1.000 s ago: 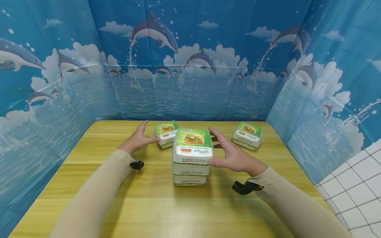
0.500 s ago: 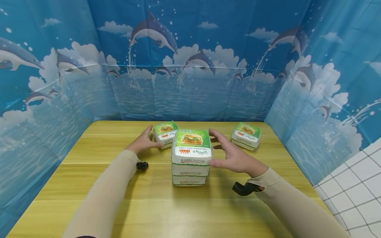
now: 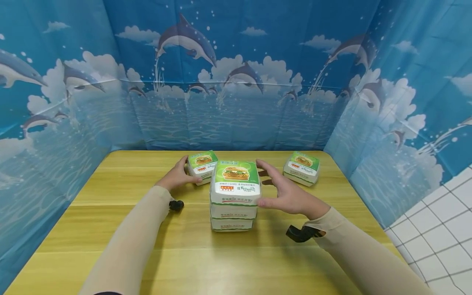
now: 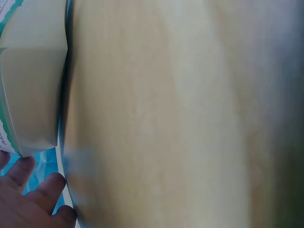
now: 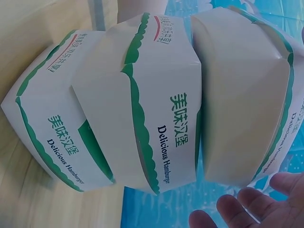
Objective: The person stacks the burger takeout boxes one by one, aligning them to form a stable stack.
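Three white-and-green paper hamburger boxes stand stacked mid-table, the top box [image 3: 236,180] showing a printed burger. My right hand [image 3: 289,192] is at the right of this top box, fingers spread and thumb at its front right corner; in the right wrist view its fingertips [image 5: 259,203] lie along the box's edge. Behind the stack, to the left, sits another hamburger box [image 3: 203,162]. My left hand [image 3: 178,174] grips it by the left side, thumb in front and fingers behind. Part of that box [image 4: 33,95] shows in the left wrist view.
One more hamburger box [image 3: 302,167] stands at the back right of the yellow wood-grain table [image 3: 206,266]. A blue dolphin-print curtain [image 3: 236,119] hangs behind and along both sides. White tiles [image 3: 439,237] show beyond the right edge.
My left hand has moved right, up to the back left hamburger box, and its thumb and fingers have closed around it. My right hand stays beside the stack. The head view has shifted slightly.
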A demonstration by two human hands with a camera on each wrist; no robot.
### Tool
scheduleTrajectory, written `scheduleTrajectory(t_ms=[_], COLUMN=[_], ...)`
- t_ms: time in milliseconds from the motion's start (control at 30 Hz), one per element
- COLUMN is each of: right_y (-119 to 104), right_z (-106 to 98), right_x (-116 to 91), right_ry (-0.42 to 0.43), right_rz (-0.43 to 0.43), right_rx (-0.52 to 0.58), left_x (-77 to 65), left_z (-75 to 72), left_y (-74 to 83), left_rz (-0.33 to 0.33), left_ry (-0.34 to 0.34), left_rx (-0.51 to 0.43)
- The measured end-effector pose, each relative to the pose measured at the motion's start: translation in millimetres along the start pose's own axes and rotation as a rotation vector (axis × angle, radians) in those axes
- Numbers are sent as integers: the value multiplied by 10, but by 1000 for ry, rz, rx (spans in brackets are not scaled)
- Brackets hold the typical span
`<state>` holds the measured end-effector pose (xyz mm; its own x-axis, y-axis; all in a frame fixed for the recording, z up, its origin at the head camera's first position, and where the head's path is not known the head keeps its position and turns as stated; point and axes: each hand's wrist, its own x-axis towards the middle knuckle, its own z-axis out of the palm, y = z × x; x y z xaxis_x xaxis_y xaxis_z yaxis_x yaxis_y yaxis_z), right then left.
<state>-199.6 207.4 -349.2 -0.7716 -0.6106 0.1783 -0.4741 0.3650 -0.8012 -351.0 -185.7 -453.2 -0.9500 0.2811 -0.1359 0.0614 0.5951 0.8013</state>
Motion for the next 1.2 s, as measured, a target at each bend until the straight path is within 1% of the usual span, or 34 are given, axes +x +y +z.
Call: scheduleTrajectory(t_ms=[167, 267, 433, 567, 700, 933, 1067, 1200], right_y=[12, 14, 8, -3, -4, 0, -6, -10], right_z=[3, 1, 2, 4, 3, 1, -1, -5], right_x=[18, 23, 29, 30, 29, 30, 35, 43], right_ry=[0, 1, 0, 4, 8, 5, 4, 0], right_rz=[-4, -5, -7, -4, -1, -6, -8, -9], right_rx=[0, -2, -7, -16, -20, -15, -11, -7], left_x=[-33, -48, -109, -191, -311, -565, -716, -849], left_z=[-30, -73, -194, -311, -444, -679, -759, -800], left_y=[14, 5, 3, 71, 200, 509, 716, 914], left_rz=[0, 1, 4, 41, 89, 161, 211, 275], left_ry=[12, 22, 52, 65, 72, 99, 113, 120], left_rx=[1, -4, -33, -54, -66, -10, 11, 29])
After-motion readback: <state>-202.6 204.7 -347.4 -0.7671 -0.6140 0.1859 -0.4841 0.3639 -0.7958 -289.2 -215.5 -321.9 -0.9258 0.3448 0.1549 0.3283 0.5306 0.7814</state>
